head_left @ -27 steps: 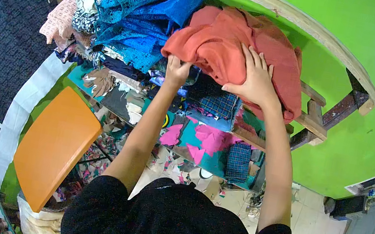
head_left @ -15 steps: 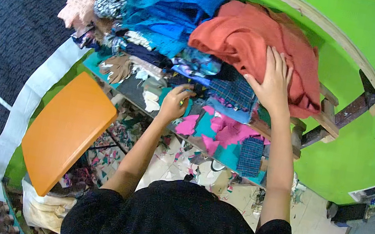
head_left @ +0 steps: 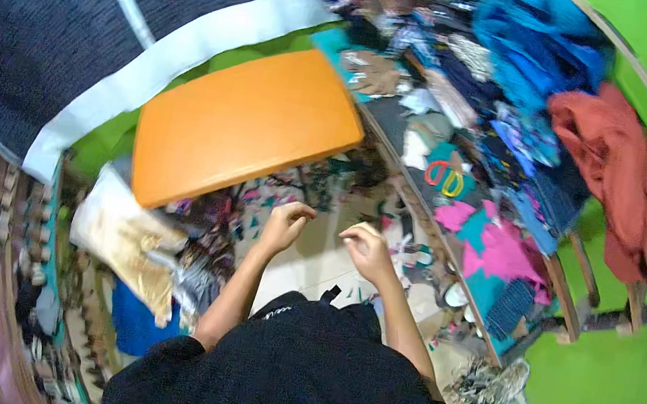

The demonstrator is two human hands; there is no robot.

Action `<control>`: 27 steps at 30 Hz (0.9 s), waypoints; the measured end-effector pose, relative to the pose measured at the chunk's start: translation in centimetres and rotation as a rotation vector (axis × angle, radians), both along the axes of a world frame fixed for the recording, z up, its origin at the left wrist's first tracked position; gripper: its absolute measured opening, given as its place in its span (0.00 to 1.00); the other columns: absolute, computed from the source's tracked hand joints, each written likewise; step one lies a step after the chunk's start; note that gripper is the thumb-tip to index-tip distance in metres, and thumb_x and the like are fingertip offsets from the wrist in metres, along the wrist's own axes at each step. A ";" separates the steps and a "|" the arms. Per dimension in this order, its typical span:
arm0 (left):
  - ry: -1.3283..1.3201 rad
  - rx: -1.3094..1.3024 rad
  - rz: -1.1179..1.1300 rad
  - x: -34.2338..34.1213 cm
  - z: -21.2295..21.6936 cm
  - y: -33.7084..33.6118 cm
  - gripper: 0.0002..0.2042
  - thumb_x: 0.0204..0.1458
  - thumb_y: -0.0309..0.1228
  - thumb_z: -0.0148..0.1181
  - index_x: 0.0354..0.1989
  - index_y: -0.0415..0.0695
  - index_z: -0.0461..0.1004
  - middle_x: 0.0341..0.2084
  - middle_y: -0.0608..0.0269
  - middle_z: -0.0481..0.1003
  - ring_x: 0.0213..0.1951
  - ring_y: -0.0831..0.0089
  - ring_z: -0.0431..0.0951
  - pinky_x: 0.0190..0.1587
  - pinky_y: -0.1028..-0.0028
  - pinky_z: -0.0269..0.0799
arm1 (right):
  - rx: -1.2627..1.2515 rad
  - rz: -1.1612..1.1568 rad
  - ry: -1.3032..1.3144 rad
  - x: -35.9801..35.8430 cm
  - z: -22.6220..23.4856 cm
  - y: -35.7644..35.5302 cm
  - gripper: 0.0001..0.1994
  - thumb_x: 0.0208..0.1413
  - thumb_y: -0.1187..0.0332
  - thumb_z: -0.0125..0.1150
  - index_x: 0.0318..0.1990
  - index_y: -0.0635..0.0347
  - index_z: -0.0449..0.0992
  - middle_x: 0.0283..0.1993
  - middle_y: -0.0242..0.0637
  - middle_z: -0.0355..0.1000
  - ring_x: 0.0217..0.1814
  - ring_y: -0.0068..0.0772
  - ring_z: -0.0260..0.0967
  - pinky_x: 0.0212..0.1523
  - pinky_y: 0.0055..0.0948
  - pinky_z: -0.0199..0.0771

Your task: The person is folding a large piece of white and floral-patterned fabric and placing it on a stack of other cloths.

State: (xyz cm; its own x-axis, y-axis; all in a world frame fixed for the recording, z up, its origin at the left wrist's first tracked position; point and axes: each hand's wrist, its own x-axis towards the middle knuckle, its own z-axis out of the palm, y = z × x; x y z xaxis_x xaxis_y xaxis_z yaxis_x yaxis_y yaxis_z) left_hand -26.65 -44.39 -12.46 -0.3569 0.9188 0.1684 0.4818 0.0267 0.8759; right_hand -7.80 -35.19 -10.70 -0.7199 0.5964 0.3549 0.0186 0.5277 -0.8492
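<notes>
My left hand (head_left: 285, 225) and my right hand (head_left: 367, 251) hang in front of my body, a short gap between them. Their fingers are loosely curled and apart, with nothing visible in either. Beyond them stands an orange board like a tabletop (head_left: 250, 128). On the workbench to the right, scissors with one red and one yellow handle (head_left: 453, 183) lie on dark cloth. Pink fabric scraps (head_left: 504, 256) and a dark checked cloth piece (head_left: 511, 306) lie nearer on the bench. The coral-red cloth (head_left: 618, 176) drapes over its far right side, touched by neither hand.
Blue cloth (head_left: 534, 40) is heaped at the bench's far end. Small scraps (head_left: 273, 193) litter the floor beneath the orange board. A cream cloth or sack (head_left: 128, 232) sits at left, above something blue (head_left: 138, 321). A green wall (head_left: 609, 399) bounds the right.
My view has turned left. My right hand has left the coral-red cloth and my left hand the bench; both are now close before my body. The scissors have come into view.
</notes>
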 end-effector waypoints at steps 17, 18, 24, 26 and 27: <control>-0.249 -0.205 0.579 -12.1 -3.2 -19.3 0.14 0.45 0.32 0.50 0.38 0.37 0.68 0.34 0.51 0.71 0.38 0.65 0.71 0.40 0.72 0.65 | -0.109 0.869 -0.327 -25.7 -2.2 -9.3 0.08 0.45 0.70 0.51 0.32 0.64 0.71 0.31 0.41 0.68 0.32 0.33 0.66 0.34 0.27 0.66; -0.254 -0.195 0.614 -13.1 -3.9 -19.2 0.14 0.45 0.32 0.50 0.38 0.37 0.68 0.34 0.51 0.71 0.38 0.65 0.71 0.40 0.72 0.65 | -0.122 0.894 -0.331 -27.4 -2.3 -9.0 0.08 0.45 0.70 0.51 0.32 0.64 0.71 0.31 0.41 0.68 0.32 0.32 0.66 0.34 0.26 0.66; -0.327 -0.275 0.682 -20.0 -4.7 -18.4 0.18 0.45 0.38 0.52 0.41 0.38 0.65 0.35 0.49 0.70 0.38 0.64 0.71 0.39 0.72 0.66 | -0.154 1.031 -0.328 -38.1 -2.4 -6.4 0.07 0.48 0.73 0.50 0.34 0.65 0.70 0.31 0.34 0.69 0.34 0.22 0.65 0.36 0.23 0.66; -0.255 -0.185 0.834 -22.5 -3.4 -18.5 0.18 0.45 0.36 0.53 0.42 0.38 0.65 0.34 0.51 0.71 0.36 0.65 0.72 0.38 0.72 0.67 | -0.237 1.003 -0.403 -41.0 -3.9 -5.4 0.07 0.48 0.73 0.50 0.34 0.65 0.70 0.31 0.34 0.69 0.33 0.22 0.65 0.35 0.22 0.65; -0.296 -0.166 0.929 -22.8 -3.6 -19.4 0.18 0.45 0.36 0.52 0.42 0.38 0.65 0.34 0.52 0.71 0.35 0.66 0.72 0.38 0.72 0.67 | -0.164 1.029 -0.493 -42.2 -3.4 -5.9 0.07 0.48 0.74 0.49 0.34 0.65 0.69 0.31 0.34 0.69 0.32 0.21 0.65 0.35 0.22 0.66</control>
